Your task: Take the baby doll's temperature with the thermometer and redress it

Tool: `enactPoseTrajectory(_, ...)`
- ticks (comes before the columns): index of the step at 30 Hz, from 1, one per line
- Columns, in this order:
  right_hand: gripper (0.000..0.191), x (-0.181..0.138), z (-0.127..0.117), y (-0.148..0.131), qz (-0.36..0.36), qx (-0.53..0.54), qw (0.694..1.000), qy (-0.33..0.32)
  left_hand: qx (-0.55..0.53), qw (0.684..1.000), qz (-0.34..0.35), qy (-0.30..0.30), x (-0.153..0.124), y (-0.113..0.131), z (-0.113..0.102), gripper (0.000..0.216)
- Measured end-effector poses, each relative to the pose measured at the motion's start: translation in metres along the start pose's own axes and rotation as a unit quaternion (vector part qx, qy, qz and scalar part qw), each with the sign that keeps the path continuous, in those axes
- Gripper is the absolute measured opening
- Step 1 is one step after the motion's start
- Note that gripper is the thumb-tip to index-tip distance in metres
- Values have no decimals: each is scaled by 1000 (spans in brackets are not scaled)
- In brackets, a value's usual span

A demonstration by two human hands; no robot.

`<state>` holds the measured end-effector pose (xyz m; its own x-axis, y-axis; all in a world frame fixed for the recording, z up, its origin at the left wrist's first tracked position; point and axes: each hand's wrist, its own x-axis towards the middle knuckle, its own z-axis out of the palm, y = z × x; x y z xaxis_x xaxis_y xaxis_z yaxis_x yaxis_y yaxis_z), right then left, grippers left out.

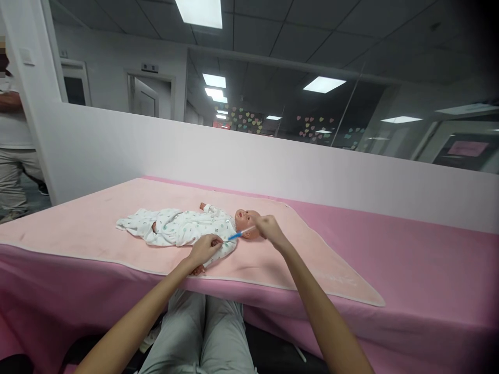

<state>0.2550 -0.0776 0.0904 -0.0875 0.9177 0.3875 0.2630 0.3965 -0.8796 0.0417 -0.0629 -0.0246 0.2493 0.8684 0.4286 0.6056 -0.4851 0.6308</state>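
Beyond the left edge of the long table under pink cloth [409, 254], another person [17, 124] in white top and pale trousers stands well apart. A soft, peach-coloured blanket [97, 208] with pale border covers the table's left and middle parts. On it lies a plastic baby doll in a white, green-printed suit [187, 223], its feet toward the table's left edge. The left hand [205, 249] is over the doll's near arm, close to the table's near edge; its fingertips are gathered together, but I cannot tell if they grip something. Then comes a slim blue-and-white stick [235, 236], slanting between the two hands, just before the doll's head. The right hand [268, 228] has its fingers curled around the white end. I judge the stick light, stiff, perhaps slippery and easily broken; this white end seems the proper place to hold it, gently.
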Motion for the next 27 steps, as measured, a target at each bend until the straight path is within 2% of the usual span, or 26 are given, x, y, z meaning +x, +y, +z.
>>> enactPoseTrajectory(6,50,-4,4,25,-14,-8,998,66,-5,1000,9,6,0,-1,0,20)
enactPoseTrajectory(10,50,2,0,26,-28,-56,993,98,-7,1000,8,8,-1,-1,0,20)
enactPoseTrajectory(13,51,7,-8,21,-36,-47,991,117,-14,1000,11,9,-1,-1,1,21)
enactPoseTrajectory(16,52,10,-11,17,-34,-31,992,118,-19,1000,13,8,0,-3,1,22)
enactPoseTrajectory(27,51,6,2,25,-42,-44,992,109,-16,1000,13,5,-1,0,1,22)
